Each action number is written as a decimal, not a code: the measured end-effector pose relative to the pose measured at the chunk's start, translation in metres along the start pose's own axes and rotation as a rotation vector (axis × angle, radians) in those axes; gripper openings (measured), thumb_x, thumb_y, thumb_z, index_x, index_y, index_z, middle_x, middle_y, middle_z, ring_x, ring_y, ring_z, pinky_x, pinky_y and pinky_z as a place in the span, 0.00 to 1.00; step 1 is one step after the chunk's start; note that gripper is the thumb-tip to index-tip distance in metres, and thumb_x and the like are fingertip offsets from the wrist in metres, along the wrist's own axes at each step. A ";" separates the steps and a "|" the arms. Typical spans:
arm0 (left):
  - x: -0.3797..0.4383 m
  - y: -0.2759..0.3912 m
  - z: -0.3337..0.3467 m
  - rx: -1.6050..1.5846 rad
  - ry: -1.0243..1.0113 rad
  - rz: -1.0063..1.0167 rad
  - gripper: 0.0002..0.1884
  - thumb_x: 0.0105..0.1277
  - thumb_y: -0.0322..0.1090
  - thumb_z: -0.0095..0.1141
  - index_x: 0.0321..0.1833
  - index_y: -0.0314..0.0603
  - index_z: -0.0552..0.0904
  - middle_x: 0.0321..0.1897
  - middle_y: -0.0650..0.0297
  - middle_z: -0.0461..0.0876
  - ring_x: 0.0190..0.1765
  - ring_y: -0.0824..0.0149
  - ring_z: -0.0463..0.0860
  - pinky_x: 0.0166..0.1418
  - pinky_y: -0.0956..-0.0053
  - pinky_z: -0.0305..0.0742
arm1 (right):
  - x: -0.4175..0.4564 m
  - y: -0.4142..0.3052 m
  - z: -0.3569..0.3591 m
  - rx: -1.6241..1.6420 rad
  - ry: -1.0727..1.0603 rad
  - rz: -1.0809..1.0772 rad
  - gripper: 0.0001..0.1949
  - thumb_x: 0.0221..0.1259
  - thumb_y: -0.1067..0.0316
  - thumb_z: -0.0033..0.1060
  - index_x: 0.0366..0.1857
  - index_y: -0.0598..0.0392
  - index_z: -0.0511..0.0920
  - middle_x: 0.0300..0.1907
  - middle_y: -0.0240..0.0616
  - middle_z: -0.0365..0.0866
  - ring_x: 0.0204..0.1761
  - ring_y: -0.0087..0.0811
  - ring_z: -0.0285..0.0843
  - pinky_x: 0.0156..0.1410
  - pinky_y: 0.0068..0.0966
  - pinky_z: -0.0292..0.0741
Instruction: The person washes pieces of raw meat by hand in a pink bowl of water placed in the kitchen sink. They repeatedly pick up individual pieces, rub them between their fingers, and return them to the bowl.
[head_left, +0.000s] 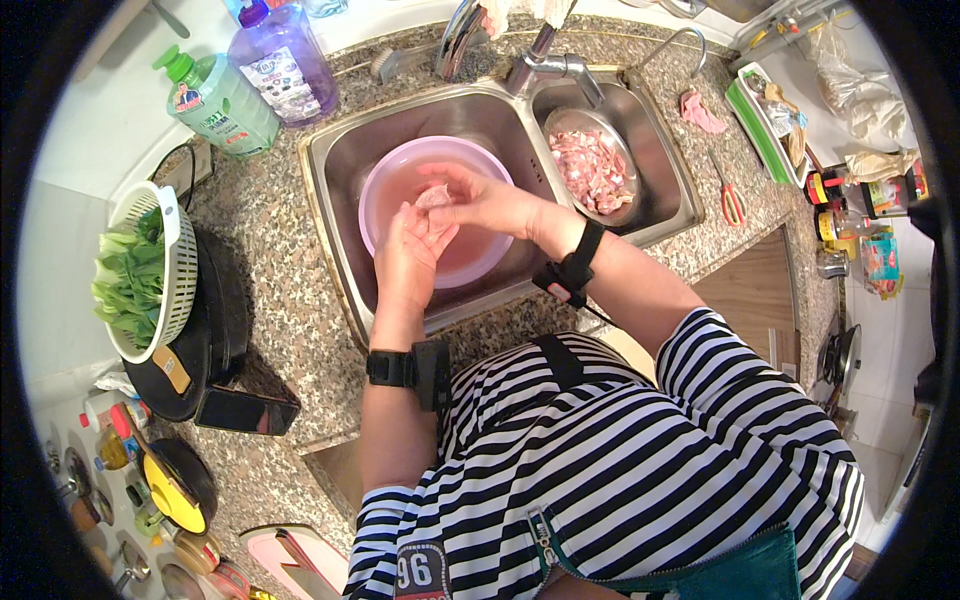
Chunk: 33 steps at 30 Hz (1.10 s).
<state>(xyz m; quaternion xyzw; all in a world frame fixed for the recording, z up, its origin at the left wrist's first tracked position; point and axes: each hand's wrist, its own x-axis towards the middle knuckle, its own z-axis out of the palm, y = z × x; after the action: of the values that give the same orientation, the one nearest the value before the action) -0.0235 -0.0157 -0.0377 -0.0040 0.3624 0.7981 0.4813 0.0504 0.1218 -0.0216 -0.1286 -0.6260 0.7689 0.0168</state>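
Over a pink plastic basin of cloudy reddish water, in the larger sink bowl, my two hands meet. A small pale pink piece of meat lies between them. My right hand holds it with thumb and fingers. My left hand is palm up just below, its fingers touching the right hand's fingertips. In the smaller sink bowl, right of the basin, a metal colander holds many cut pieces of raw meat.
A chrome faucet stands behind the sinks. Scissors and a pink cloth lie at the right. Two detergent bottles stand back left. A white basket of leafy greens sits left, near a phone.
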 end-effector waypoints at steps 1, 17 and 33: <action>0.000 0.002 -0.001 -0.048 -0.025 -0.059 0.24 0.70 0.50 0.40 0.54 0.33 0.72 0.50 0.55 0.79 0.51 0.63 0.80 0.56 0.67 0.73 | 0.000 -0.001 0.003 -0.114 -0.029 -0.078 0.22 0.58 0.73 0.61 0.57 0.54 0.70 0.52 0.33 0.75 0.54 0.24 0.71 0.61 0.24 0.68; -0.002 -0.010 -0.015 -0.001 -0.011 -0.049 0.16 0.64 0.26 0.51 0.55 0.33 0.72 0.47 0.58 0.79 0.47 0.64 0.81 0.59 0.66 0.74 | 0.020 0.030 -0.003 -0.140 0.006 -0.095 0.13 0.67 0.64 0.51 0.51 0.55 0.75 0.40 0.37 0.82 0.42 0.24 0.79 0.49 0.24 0.74; 0.009 -0.013 -0.032 -0.160 0.198 -0.278 0.22 0.62 0.27 0.42 0.61 0.41 0.68 0.61 0.60 0.72 0.63 0.61 0.71 0.61 0.63 0.68 | 0.061 0.077 -0.038 0.248 0.406 0.504 0.09 0.68 0.71 0.43 0.46 0.57 0.75 0.36 0.36 0.78 0.38 0.29 0.79 0.42 0.28 0.81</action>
<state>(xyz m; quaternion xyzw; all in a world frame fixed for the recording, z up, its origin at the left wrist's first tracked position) -0.0291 -0.0242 -0.0720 -0.1708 0.3394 0.7460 0.5469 0.0097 0.1527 -0.1137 -0.4267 -0.4601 0.7779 -0.0341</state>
